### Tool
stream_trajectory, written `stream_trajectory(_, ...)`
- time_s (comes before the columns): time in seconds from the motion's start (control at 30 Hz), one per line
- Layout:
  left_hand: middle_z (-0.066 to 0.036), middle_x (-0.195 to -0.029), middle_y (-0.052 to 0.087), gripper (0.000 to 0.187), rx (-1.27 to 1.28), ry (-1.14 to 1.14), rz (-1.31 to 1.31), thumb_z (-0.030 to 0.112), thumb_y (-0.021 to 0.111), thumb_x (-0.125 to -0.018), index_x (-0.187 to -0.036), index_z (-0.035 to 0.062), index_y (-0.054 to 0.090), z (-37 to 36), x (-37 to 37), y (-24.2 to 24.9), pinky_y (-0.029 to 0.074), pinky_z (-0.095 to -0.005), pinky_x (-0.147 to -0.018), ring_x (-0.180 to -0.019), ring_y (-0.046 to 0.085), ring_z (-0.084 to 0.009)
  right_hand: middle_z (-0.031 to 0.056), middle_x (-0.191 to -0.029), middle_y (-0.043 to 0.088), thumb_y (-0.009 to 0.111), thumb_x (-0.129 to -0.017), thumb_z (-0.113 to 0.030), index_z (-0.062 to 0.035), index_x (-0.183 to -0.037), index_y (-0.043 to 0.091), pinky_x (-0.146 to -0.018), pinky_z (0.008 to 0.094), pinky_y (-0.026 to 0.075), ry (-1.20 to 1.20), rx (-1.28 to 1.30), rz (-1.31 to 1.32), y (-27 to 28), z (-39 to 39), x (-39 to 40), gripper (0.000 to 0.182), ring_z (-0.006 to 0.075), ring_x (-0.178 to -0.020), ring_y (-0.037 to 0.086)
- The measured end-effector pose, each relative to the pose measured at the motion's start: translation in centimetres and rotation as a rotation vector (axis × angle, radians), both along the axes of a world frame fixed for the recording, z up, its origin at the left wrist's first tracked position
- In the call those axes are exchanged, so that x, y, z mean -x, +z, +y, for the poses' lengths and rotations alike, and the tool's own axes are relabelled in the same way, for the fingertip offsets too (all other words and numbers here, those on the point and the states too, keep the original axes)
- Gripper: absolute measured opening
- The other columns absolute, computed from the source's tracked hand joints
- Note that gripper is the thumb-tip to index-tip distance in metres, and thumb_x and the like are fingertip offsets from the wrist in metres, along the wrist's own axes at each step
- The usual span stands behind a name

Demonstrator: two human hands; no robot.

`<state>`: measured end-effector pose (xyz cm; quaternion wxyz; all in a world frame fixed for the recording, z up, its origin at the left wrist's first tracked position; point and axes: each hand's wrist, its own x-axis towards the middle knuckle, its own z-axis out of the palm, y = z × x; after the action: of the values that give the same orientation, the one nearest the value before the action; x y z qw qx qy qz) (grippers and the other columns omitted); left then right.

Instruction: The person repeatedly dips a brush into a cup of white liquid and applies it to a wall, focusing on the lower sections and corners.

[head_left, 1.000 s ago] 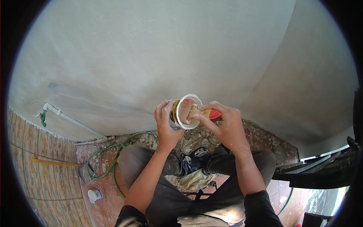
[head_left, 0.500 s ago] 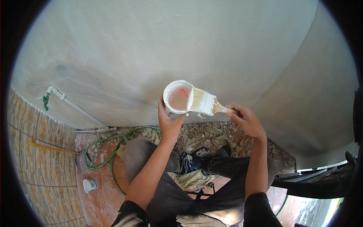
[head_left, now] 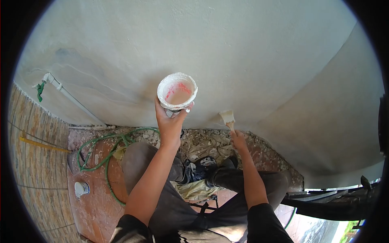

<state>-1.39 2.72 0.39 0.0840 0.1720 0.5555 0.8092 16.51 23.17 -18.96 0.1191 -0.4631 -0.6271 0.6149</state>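
My left hand (head_left: pixel 172 123) grips a white tub (head_left: pixel 177 92) from below and around its side; its rim is crusted with white, and pale liquid with pink-red smears shows inside. My right hand (head_left: pixel 238 140) is closed round the handle of a paintbrush (head_left: pixel 227 117). The brush points upward, its white-coated bristles at the lower part of the pale wall (head_left: pixel 243 52), right of the tub and apart from it. Whether the bristle tips touch the wall is hard to tell.
A green tap (head_left: pixel 40 90) and white pipe run along the wall at left. On the reddish floor (head_left: pixel 93 214) lie a green hose (head_left: pixel 107 178), a small white container (head_left: pixel 82 189) and crumpled, debris-covered sheeting (head_left: pixel 206 141). Stone-patterned tiles (head_left: pixel 38 162) cover the left side. A dark object (head_left: pixel 336 202) stands at right.
The brush has left the tub's rim and moved down and right to the low wall, with my right hand behind it. The tub sits slightly higher and further left in view.
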Motion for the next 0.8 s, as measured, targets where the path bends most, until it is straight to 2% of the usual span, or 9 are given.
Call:
stream_trajectory(0.07, -0.009, -0.124, 0.046, 0.069, 0.015, 0.008, 0.006, -0.002, 0.076, -0.072, -0.129, 0.0057, 0.037, 0.1, 0.1, -0.1, 0.043, -0.0389, -0.101, -0.117, 0.049, -0.0186, -0.0017, -0.062, 0.040, 0.052, -0.095, -0.026, -0.0038, -0.098, 0.054, -0.038, 0.0241, 0.027, -0.024, 0.120, -0.020, -2.8, 0.1, 0.0, 0.022, 0.0067, -0.042, 0.033)
stream_trajectory(0.1, -0.009, -0.125, 0.047, 0.070, 0.021, 0.006, 0.014, -0.001, 0.077, -0.071, -0.129, 0.0055, 0.037, 0.2, 0.2, -0.2, 0.043, -0.0388, -0.101, -0.117, 0.049, -0.0188, -0.0017, -0.062, 0.040, 0.052, -0.095, -0.026, -0.0038, -0.098, 0.054, -0.038, 0.0241, 0.027, -0.018, 0.122, -0.026, -2.4, 0.0, 0.2, 0.022, 0.0067, -0.042, 0.033)
stream_trajectory(0.17, -0.009, -0.125, 0.047, 0.071, 0.026, 0.004, 0.015, 0.000, 0.077, -0.071, -0.129, 0.0054, 0.037, 0.3, 0.2, -0.4, 0.043, -0.0388, -0.102, -0.117, 0.049, -0.0190, -0.0024, -0.060, 0.038, 0.052, -0.094, -0.024, -0.0018, -0.097, 0.052, -0.038, 0.0248, 0.026, -0.044, 0.310, 0.032, -1.6, 0.1, 0.5, 0.023, 0.0072, -0.042, 0.032)
stream_trajectory(0.3, -0.010, -0.126, 0.046, 0.074, 0.037, -0.053, 0.012, 0.000, 0.077, -0.071, -0.131, 0.0050, 0.035, 0.4, 0.2, -0.5, 0.042, -0.0386, -0.102, -0.117, 0.050, -0.0194, -0.0022, -0.061, 0.037, 0.051, -0.096, -0.022, -0.0013, -0.097, 0.051, -0.038, 0.0244, 0.025, -0.066, 0.368, 0.002, -0.9, -0.4, 1.7, 0.021, 0.0073, -0.044, 0.032)
stream_trajectory(0.4, -0.010, -0.126, 0.046, 0.075, 0.067, -0.050, 0.028, -0.001, 0.077, -0.070, -0.132, 0.0049, 0.035, 0.5, 0.0, -0.6, 0.042, -0.0382, -0.103, -0.117, 0.050, -0.0196, -0.0024, -0.062, 0.036, 0.049, -0.097, -0.023, -0.0016, -0.097, 0.050, -0.038, 0.0240, 0.024, -0.039, 0.455, 0.193, -0.1, -1.4, 2.9, 0.021, 0.0072, -0.045, 0.032)
stream_trajectory(0.6, -0.010, -0.127, 0.046, 0.075, 0.069, -0.045, 0.002, -0.001, 0.077, -0.070, -0.132, 0.0047, 0.035, 0.5, 0.2, -0.5, 0.042, -0.0372, -0.103, -0.118, 0.049, -0.0196, -0.0030, -0.059, 0.036, 0.046, -0.099, -0.026, -0.0017, -0.097, 0.052, -0.039, 0.0238, 0.023, -0.001, 0.262, 0.383, 11.1, -3.1, 4.9, 0.025, 0.0062, -0.043, 0.031)
stream_trajectory(0.67, -0.010, -0.127, 0.046, 0.075, 0.069, -0.050, -0.005, -0.001, 0.077, -0.070, -0.132, 0.0046, 0.035, 0.4, 0.2, -0.5, 0.042, -0.0371, -0.103, -0.118, 0.049, -0.0196, -0.0036, -0.060, 0.036, 0.043, -0.100, -0.028, -0.0039, -0.098, 0.051, -0.039, 0.0211, 0.021, 0.059, 0.052, 0.484, 15.7, -4.8, 4.6, 0.026, 0.0040, -0.045, 0.029)
stream_trajectory(0.7, -0.010, -0.127, 0.046, 0.075, 0.064, -0.056, 0.002, -0.001, 0.077, -0.071, -0.132, 0.0047, 0.035, 0.4, 0.2, -0.4, 0.042, -0.0371, -0.103, -0.118, 0.049, -0.0196, -0.0036, -0.060, 0.036, 0.043, -0.100, -0.028, -0.0039, -0.098, 0.051, -0.039, 0.0211, 0.021, 0.059, 0.052, 0.479, 17.5, -5.2, 4.4, 0.026, 0.0040, -0.045, 0.029)
stream_trajectory(0.8, -0.010, -0.126, 0.046, 0.075, 0.049, -0.072, -0.010, -0.001, 0.077, -0.071, -0.132, 0.0048, 0.035, 0.2, -0.1, -0.2, 0.042, -0.0375, -0.102, -0.118, 0.049, -0.0194, -0.0044, -0.060, 0.035, 0.041, -0.101, -0.031, -0.0061, -0.097, 0.052, -0.040, 0.0205, 0.020, 0.084, -0.057, 0.586, 19.4, -5.5, 4.1, 0.028, 0.0032, -0.045, 0.027)
